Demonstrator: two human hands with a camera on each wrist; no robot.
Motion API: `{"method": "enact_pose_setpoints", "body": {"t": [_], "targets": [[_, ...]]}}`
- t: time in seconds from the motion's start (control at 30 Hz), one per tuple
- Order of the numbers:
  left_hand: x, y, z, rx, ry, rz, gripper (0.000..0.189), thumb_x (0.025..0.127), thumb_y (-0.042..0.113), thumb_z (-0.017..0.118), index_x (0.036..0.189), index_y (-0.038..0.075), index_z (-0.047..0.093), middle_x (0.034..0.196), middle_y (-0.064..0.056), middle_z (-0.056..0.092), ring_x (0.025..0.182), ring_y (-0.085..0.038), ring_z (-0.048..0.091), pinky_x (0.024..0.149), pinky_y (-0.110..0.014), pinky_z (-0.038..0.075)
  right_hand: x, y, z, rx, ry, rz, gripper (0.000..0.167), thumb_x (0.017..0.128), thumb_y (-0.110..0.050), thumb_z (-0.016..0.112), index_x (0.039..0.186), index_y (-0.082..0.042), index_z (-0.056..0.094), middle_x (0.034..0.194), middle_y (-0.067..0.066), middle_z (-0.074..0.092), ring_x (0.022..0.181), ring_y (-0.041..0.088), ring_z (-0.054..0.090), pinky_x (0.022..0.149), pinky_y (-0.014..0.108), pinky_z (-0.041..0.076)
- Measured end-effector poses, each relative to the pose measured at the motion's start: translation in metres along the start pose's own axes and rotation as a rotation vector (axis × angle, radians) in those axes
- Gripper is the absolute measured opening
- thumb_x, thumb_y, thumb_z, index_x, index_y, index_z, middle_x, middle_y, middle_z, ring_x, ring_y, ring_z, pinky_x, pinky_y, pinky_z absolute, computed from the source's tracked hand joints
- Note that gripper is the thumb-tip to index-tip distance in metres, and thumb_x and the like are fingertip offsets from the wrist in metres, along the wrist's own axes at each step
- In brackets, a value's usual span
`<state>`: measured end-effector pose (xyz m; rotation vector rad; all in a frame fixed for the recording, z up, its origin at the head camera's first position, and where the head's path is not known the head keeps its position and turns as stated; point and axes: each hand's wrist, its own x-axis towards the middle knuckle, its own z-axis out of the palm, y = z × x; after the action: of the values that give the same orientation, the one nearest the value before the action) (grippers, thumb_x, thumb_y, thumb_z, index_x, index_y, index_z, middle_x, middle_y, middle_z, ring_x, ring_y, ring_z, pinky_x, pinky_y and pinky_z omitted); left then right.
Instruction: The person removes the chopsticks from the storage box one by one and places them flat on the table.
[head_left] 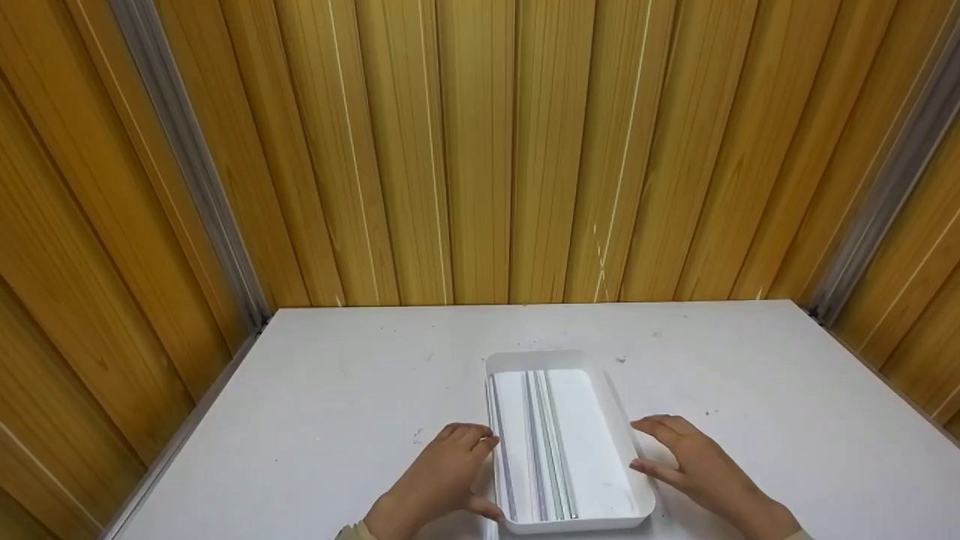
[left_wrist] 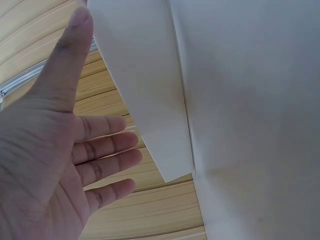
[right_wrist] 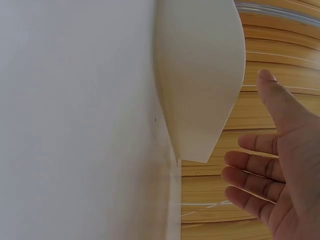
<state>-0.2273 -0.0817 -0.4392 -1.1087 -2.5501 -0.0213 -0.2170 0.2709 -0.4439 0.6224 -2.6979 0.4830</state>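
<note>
A white rectangular plastic tray [head_left: 540,361] lies on the white table with its long sides running away from me. Several long, thin, translucent strips [head_left: 551,442] lie lengthwise inside it, mostly in its left half. My left hand [head_left: 446,472] is at the tray's left side, fingers extended and thumb apart, with fingertips right at the rim. On the other side, my right hand [head_left: 694,465] faces the right wall, its thumb and fingers spread and nothing held. In both wrist views, the tray's outer walls [left_wrist: 140,75] [right_wrist: 200,75] show beside the relaxed fingers.
The white table [head_left: 360,375] extends around the tray and carries small dark marks. Wood-patterned panels [head_left: 480,150] rise behind it and at both sides, with grey metal posts [head_left: 202,165] at the corners.
</note>
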Motion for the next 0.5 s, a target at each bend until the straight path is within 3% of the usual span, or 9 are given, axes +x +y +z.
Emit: {"method": "enact_pose_setpoints", "body": {"t": [0.2, 0.5], "targets": [[0.000, 0.000, -0.002, 0.000, -0.017, 0.000, 0.091, 0.062, 0.075, 0.065, 0.118, 0.003, 0.064, 0.118, -0.003, 0.063, 0.112, -0.018, 0.059, 0.102, -0.032, 0.048, 0.007, -0.005, 0.006, -0.006, 0.080, -0.085, 0.037, 0.086, -0.037, 0.070, 0.111, -0.011, 0.067, 0.109, -0.002, 0.066, 0.101, 0.021, 0.064, 0.083, 0.040, 0.057], [0.000, -0.002, 0.002, -0.050, -0.006, -0.007, 0.089, 0.061, 0.072, 0.066, 0.115, 0.001, 0.067, 0.120, -0.004, 0.063, 0.113, -0.019, 0.060, 0.100, -0.032, 0.050, 0.013, -0.007, 0.017, 0.080, 0.193, -0.239, 0.020, 0.080, -0.012, 0.076, 0.097, -0.009, 0.067, 0.094, -0.005, 0.066, 0.077, 0.010, 0.059, 0.063, 0.022, 0.055]]}}
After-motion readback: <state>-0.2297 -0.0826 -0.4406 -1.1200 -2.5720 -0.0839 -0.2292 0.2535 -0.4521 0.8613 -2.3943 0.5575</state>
